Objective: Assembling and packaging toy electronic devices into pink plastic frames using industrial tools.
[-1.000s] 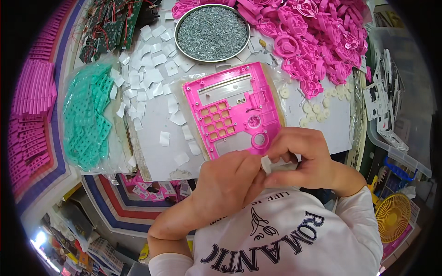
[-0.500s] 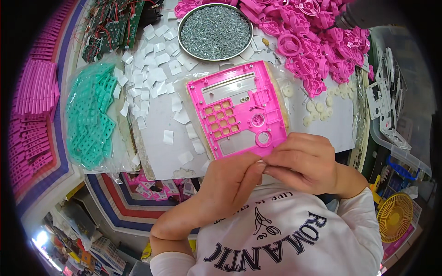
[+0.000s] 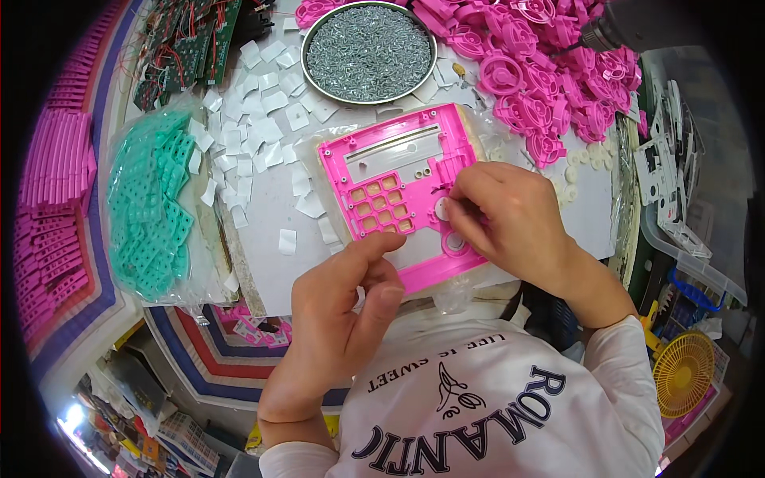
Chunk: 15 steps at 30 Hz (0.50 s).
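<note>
A pink plastic housing panel lies on the table before me, tilted slightly. It has a grid of square openings, a long clear window and round recesses. My right hand is over its right side, thumb and forefinger pinched at a small white round piece. That piece sits at the upper round recess, partly hidden by my fingertips. My left hand hovers by the panel's lower left corner, thumb and forefinger apart, with nothing in it.
A round dish of small metal screws stands behind the panel. White paper squares are scattered left of it, beside bagged green grid parts. Pink round parts pile up at the back right, near cream discs. Circuit boards lie far left.
My hands were together at the panel's lower edge. The right has moved up to the round recess, where a white piece now shows; the left has drawn away leftward and opened.
</note>
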Available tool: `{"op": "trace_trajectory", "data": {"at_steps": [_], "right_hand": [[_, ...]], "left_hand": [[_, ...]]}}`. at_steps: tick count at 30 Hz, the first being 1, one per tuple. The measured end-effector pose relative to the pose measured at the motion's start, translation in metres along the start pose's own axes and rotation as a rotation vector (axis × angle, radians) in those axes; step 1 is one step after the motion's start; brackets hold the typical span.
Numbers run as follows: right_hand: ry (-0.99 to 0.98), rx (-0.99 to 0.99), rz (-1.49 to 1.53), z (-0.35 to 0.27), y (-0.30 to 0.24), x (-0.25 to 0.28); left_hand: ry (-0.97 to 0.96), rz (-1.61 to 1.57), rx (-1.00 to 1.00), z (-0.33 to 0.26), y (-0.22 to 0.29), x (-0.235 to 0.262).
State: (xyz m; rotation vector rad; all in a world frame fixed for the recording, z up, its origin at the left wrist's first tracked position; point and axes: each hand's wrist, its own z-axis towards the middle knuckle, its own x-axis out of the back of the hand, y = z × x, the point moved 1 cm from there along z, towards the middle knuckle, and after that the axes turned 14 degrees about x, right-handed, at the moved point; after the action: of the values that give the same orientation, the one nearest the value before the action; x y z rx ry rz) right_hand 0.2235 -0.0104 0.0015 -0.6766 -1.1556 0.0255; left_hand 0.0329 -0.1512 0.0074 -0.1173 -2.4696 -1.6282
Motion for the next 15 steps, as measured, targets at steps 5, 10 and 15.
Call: {"op": "trace_trajectory", "data": {"at_steps": [5,10,15], "right_hand": [[-0.103,-0.017,-0.01,0.008,-0.001,-0.002],[-0.191,-0.028,-0.056,0.012,-0.004,0.0],[-0.271,-0.035,-0.087,0.016,-0.002,0.005]], "left_hand": [[0.04,0.034,-0.049,0.005,0.001,0.004],[0.106,0.091,-0.082,0.018,0.02,0.012],[0.219,0.329,-0.22,0.069,0.055,0.025]]}}
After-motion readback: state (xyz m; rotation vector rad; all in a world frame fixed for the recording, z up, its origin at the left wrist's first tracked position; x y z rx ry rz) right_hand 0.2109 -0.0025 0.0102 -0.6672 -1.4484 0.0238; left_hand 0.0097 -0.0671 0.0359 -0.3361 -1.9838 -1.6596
